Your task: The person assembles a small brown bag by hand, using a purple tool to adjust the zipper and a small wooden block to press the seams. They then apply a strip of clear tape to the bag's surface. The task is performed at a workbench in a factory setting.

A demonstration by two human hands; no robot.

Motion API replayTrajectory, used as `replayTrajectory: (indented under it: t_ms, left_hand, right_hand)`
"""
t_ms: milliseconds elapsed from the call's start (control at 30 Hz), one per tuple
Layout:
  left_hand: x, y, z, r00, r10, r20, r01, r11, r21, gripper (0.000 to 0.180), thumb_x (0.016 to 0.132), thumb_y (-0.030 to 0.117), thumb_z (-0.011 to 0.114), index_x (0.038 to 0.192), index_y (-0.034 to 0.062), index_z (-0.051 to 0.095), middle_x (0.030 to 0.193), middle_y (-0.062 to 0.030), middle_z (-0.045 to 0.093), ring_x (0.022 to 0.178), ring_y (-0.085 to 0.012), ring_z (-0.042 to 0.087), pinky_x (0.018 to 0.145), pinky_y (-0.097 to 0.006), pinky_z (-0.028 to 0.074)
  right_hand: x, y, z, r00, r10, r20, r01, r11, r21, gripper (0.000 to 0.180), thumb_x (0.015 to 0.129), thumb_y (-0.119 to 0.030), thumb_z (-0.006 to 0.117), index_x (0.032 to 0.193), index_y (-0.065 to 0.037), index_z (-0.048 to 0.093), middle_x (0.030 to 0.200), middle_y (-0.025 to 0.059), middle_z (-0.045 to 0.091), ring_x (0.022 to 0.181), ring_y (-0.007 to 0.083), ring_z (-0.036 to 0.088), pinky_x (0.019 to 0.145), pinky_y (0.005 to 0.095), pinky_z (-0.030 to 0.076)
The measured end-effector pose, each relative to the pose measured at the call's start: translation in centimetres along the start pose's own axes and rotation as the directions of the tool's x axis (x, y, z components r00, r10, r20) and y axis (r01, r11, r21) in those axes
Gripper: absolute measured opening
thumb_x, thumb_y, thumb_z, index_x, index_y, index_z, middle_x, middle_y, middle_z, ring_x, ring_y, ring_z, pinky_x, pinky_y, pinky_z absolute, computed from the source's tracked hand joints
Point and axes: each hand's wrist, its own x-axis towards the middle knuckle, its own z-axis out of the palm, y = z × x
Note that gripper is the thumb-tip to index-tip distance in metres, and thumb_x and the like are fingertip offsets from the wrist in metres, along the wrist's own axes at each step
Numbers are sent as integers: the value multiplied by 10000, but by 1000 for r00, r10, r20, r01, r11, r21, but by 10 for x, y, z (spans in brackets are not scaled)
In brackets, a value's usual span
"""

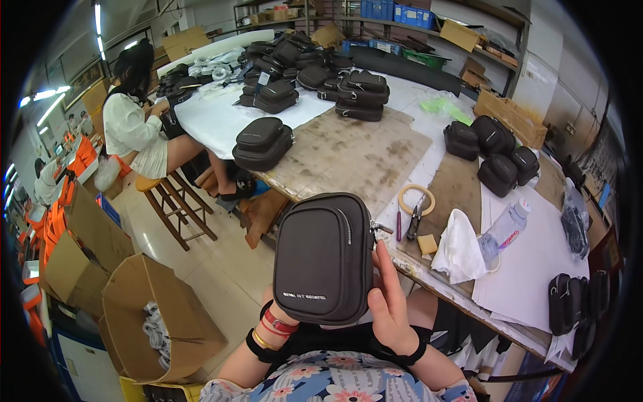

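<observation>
I hold a dark grey zippered pouch (324, 256) upright in front of me, its front face toward the camera. My left hand (280, 313) is mostly hidden behind the pouch's lower edge; only the wrist with red and black bands shows. My right hand (390, 301) grips the pouch's right side, the thumb up by the zipper pull (380, 228). Both hands hover just off the table's near edge.
The long worktable (355, 154) carries stacks of similar pouches (262, 143), a tape roll (416, 199), pliers (415, 221), a white cloth (459, 246) and a plastic bottle (505, 231). An open cardboard box (151, 321) stands on the floor at left. Another person (137, 114) sits on a stool.
</observation>
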Motion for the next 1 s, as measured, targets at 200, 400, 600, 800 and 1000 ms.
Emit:
replayTrajectory:
  t_ms: [200, 400, 600, 800, 1000]
  left_hand:
    - [11, 20, 30, 994, -111, -11, 78, 765, -640, 500, 1062, 316, 243, 1477, 58, 343, 1489, -142, 424, 1330, -312, 459, 1116, -460, 382]
    - [12, 43, 56, 997, -41, 63, 65, 900, -431, 505, 1059, 339, 266, 1464, 58, 374, 1472, -149, 446, 1309, -316, 484, 1106, -468, 399]
    - [0, 70, 68, 977, -123, 174, 212, 636, -742, 529, 1066, 396, 296, 1439, 42, 420, 1426, -136, 504, 1283, -273, 515, 1094, -422, 412]
    - [0, 90, 86, 987, -83, -139, 69, 992, -102, 544, 1073, 392, 285, 1467, 23, 358, 1439, -135, 481, 1287, -244, 502, 1079, -376, 410]
    - [-6, 91, 95, 969, 196, -147, -108, 881, 460, 550, 1066, 393, 322, 1474, 29, 387, 1303, -106, 604, 1136, -176, 602, 970, -283, 438]
  right_hand:
    - [5, -13, -2, 1000, -31, 3, 31, 989, -146, 637, 1020, -236, 402, 1533, 56, 163, 1534, 215, 328, 1411, 273, 338, 1145, 360, 242]
    - [8, -19, -6, 999, -22, -26, 16, 982, -187, 595, 1020, -202, 388, 1521, 64, 206, 1503, 219, 373, 1363, 265, 395, 1113, 342, 287]
    - [14, -14, -10, 995, 35, -95, -38, 999, -31, 601, 1059, -352, 268, 1503, 53, 281, 1526, 184, 368, 1419, 245, 340, 1167, 356, 229]
    - [3, 11, -19, 936, 352, -1, -280, 748, 602, 671, 1041, -513, 265, 1447, 6, 393, 1448, 115, 488, 1345, 241, 450, 1139, 388, 318]
    - [0, 18, -9, 891, 453, -23, -327, 677, 660, 642, 1037, -523, 295, 1428, -33, 431, 1398, 107, 536, 1278, 226, 523, 1084, 373, 398]
